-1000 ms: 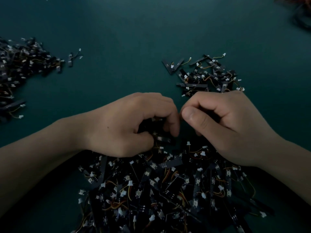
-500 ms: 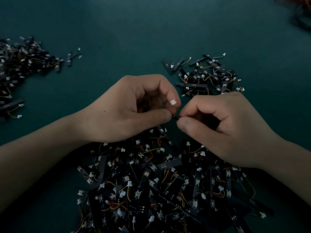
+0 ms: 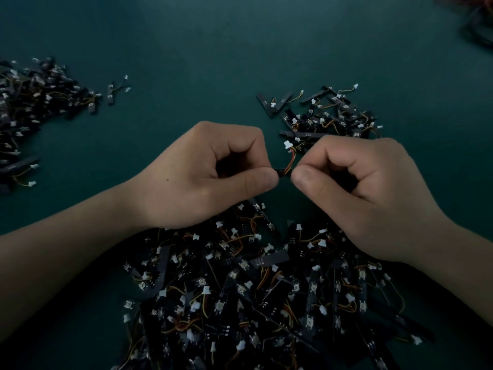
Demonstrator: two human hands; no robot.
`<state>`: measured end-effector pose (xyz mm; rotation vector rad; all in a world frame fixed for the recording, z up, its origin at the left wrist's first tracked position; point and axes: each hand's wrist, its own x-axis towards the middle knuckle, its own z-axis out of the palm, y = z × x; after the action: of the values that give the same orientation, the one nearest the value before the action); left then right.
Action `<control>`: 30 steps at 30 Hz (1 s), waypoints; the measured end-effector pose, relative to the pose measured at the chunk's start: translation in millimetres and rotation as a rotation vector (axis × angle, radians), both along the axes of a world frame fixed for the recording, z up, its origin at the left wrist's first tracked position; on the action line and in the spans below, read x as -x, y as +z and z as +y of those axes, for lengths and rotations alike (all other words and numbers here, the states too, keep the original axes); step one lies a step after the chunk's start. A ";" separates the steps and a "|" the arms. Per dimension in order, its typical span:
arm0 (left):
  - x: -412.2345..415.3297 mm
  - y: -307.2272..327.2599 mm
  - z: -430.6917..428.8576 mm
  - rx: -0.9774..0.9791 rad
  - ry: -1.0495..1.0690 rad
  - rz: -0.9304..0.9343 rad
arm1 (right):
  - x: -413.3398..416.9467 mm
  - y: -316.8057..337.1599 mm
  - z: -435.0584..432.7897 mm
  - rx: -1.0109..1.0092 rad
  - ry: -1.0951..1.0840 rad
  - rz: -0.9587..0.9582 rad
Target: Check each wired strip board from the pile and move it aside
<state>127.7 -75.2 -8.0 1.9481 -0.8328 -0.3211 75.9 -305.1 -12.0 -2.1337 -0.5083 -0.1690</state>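
I hold one black wired strip board (image 3: 284, 172) between both hands, just above the big pile (image 3: 266, 295) of such boards at the near edge. My left hand (image 3: 210, 174) pinches its left end between thumb and forefinger. My right hand (image 3: 365, 193) pinches the right end the same way. Only a short piece of the board shows between the thumbs. Its orange and yellow wires curl up to a white connector (image 3: 287, 145).
A smaller heap of boards (image 3: 330, 116) lies on the green table just beyond my right hand. Another heap (image 3: 32, 110) spreads at the far left, with a stray board (image 3: 113, 92) beside it. Dark cables (image 3: 477, 20) sit in the top right corner.
Both hands have risen out of the big pile with one board between them. The board's wires and white connector have come into view above the thumbs.
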 end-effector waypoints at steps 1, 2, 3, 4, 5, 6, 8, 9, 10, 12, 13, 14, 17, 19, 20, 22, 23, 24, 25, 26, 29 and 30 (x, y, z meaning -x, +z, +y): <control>0.0 0.2 0.4 0.002 -0.003 -0.001 | -0.4 -0.4 0.5 0.000 -0.001 0.006; -0.2 0.1 0.6 0.004 -0.005 -0.002 | -0.6 -0.7 0.7 0.001 0.008 0.007; -0.3 -0.4 0.6 0.007 -0.008 -0.003 | -0.7 -0.8 0.7 0.005 0.014 0.004; -0.5 -0.9 0.6 0.012 -0.011 -0.004 | -0.7 -0.8 0.5 0.010 0.013 -0.002; -0.6 -1.5 0.8 0.016 -0.015 -0.006 | -0.7 -0.7 0.4 0.012 0.008 -0.005; -0.7 -1.7 0.9 0.017 -0.021 -0.007 | -0.4 -0.7 0.5 0.009 0.005 -0.003; -0.6 -2.0 1.1 0.015 -0.034 -0.008 | 0.1 -1.0 1.4 0.001 0.011 0.006; -0.6 -2.0 0.8 0.019 -0.040 -0.003 | 0.3 -1.0 1.5 0.003 0.005 0.005; -0.6 -2.1 0.6 0.027 -0.044 0.005 | 0.3 -1.1 1.6 0.007 -0.005 0.000; -0.8 -2.1 0.7 0.045 -0.044 0.018 | 0.5 -1.2 2.0 0.001 -0.012 -0.005; -0.8 -2.1 0.9 0.054 -0.046 0.020 | 0.5 -1.3 2.3 -0.005 -0.009 0.000; -1.1 -2.2 1.0 0.060 -0.049 0.018 | 0.6 -1.5 2.2 -0.007 -0.008 0.007; -1.1 -2.6 1.0 0.062 -0.052 -0.006 | 0.1 -1.9 1.2 0.001 0.005 0.023; -0.6 -2.6 0.9 0.062 -0.056 -0.017 | -0.1 -1.5 0.2 -0.007 0.035 0.035; -0.4 -2.8 0.8 0.063 -0.058 -0.017 | -0.3 -1.3 -0.3 -0.015 0.043 0.045; -0.1 -2.6 0.5 0.062 -0.053 -0.015 | -0.8 -1.4 -0.3 -0.025 0.048 0.075; 0.2 -2.4 0.2 0.061 -0.048 -0.015 | -1.1 -1.6 0.1 -0.021 0.055 0.090; 0.6 -2.0 0.1 0.059 -0.045 -0.015 | -1.4 -2.1 0.3 -0.013 0.068 0.100; 1.0 -1.7 0.0 0.055 -0.043 -0.011 | -1.7 -2.7 0.2 -0.008 0.084 0.107; 1.2 -1.3 0.0 0.050 -0.039 -0.007 | -1.9 -3.1 -0.4 -0.008 0.097 0.110; 0.9 -0.8 0.7 0.032 0.001 0.006 | -3.1 -3.9 -2.5 -0.061 0.076 0.090; 0.8 -0.7 1.0 0.035 0.009 0.023 | -3.7 -4.0 -2.9 -0.095 0.053 0.078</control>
<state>126.9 -74.3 -8.6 1.9116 -0.8095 -0.3210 79.6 -307.9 -15.9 -2.0235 -0.5013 -0.0785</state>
